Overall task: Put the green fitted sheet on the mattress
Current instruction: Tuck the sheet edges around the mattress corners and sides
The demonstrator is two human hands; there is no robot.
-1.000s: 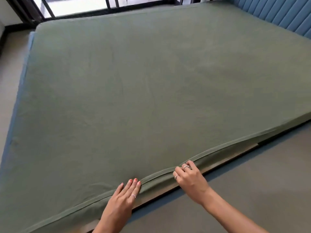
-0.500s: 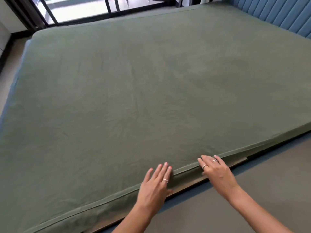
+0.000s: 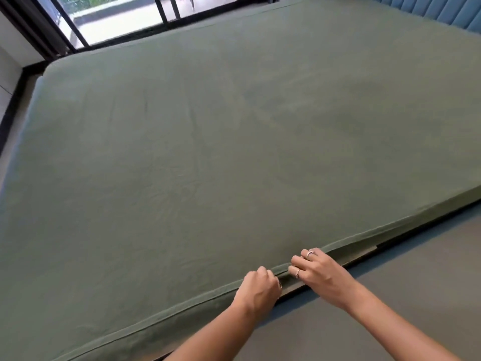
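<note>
Green sheet (image 3: 234,152) spread over pretty much the whole mattress, filling the frame from the far left edge to the right, only a few soft creases around the middle. Window (image 3: 117,19) up in the upper left, floor strip (image 3: 10,105) down the left side.

Lower centre: left hand (image 3: 257,285) curled into a loose fist right on the seam at the near edge, fingers seemingly bunching the fabric there, though exactly how much cloth is caught, can't tell from this angle. Probably gripping to drag the hem down over the side.

Just right of it, almost touching: right hand (image 3: 316,272), rings on, fingers bent and pinching the same seam. Close together so the pull lands on one stubborn spot, at a guess.

Lower right: a bit of the bed base (image 3: 359,257) peeking out under the hem, so that stretch looks not quite tucked yet. Blue headboard (image 3: 442,11) in the upper right corner.
</note>
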